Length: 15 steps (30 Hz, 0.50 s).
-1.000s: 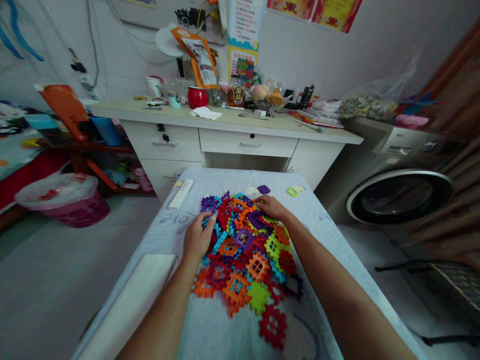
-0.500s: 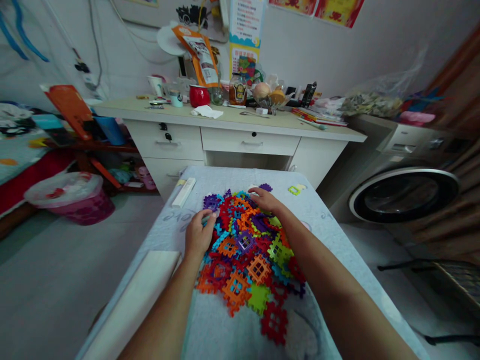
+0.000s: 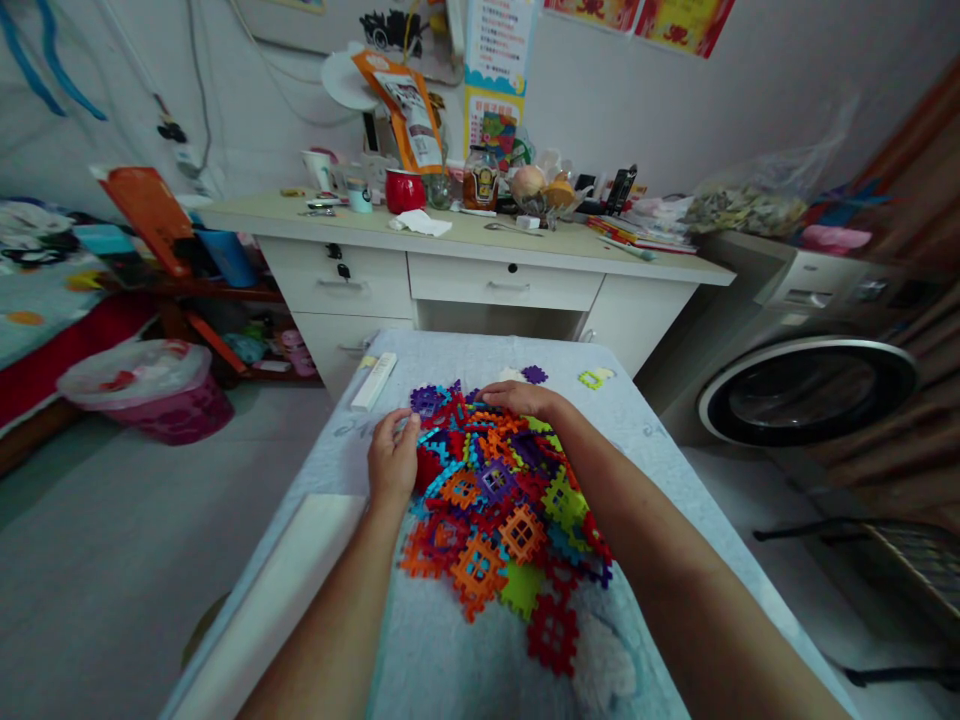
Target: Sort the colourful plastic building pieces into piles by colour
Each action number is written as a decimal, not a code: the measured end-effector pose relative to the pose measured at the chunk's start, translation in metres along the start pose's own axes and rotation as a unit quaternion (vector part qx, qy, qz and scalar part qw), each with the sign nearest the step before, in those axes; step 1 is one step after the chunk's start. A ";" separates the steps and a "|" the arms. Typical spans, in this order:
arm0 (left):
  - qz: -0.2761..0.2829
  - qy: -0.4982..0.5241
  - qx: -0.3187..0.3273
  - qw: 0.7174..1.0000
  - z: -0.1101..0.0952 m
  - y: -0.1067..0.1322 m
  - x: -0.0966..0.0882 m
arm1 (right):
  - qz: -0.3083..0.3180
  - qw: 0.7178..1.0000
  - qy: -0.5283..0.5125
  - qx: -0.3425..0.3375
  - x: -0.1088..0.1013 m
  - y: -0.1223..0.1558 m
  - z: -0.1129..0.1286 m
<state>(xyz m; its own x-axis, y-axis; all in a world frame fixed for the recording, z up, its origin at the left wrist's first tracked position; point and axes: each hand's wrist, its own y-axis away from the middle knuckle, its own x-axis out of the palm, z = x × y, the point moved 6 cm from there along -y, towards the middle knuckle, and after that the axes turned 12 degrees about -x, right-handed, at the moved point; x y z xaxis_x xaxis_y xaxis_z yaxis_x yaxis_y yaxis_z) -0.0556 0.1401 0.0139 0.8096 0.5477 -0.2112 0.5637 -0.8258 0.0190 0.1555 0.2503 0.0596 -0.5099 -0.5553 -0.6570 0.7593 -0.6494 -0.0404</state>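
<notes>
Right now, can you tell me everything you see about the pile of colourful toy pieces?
The pile is a loose, overlapping heap of flat, plastic-looking pieces with notched edges: red, orange, purple, green and blue. Many have window-like openings. It lies on the cloth-covered table, with the left hand at its left edge and the right hand over its far side.

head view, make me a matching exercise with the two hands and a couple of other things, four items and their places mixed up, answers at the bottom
Things
1. left hand
2. right hand
3. loose yellow-green frame
4. pink bin

Places
a. on the floor, left of the table
b. at the left edge of the pile of plastic pieces
c. on the table's far right part, apart from the pile
d. at the far edge of the pile

Pairs: 1-b, 2-d, 3-c, 4-a
</notes>
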 end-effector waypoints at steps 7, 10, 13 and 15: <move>0.005 -0.028 0.016 0.999 0.001 0.000 0.002 | -0.140 0.989 -0.007 0.042 -0.044 0.039 0.007; 0.006 -0.072 0.040 0.997 -0.001 0.002 0.004 | -0.212 0.971 0.033 0.103 -0.057 0.081 -0.014; 0.008 -0.101 0.054 0.993 -0.003 0.003 0.006 | -0.229 0.957 0.090 0.156 -0.055 0.117 -0.034; 0.004 -0.112 0.055 0.992 -0.003 0.003 0.006 | -0.214 0.959 0.104 0.156 -0.045 0.131 -0.039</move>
<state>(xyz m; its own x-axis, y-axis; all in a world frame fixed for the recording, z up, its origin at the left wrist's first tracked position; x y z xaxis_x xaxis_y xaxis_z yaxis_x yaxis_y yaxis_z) -0.0483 0.1411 0.0158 0.7506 0.5067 -0.4240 0.5256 -0.8468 -0.0817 0.2938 0.2102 0.0541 -0.6307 -0.1092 -0.7683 0.3252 -0.9361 -0.1339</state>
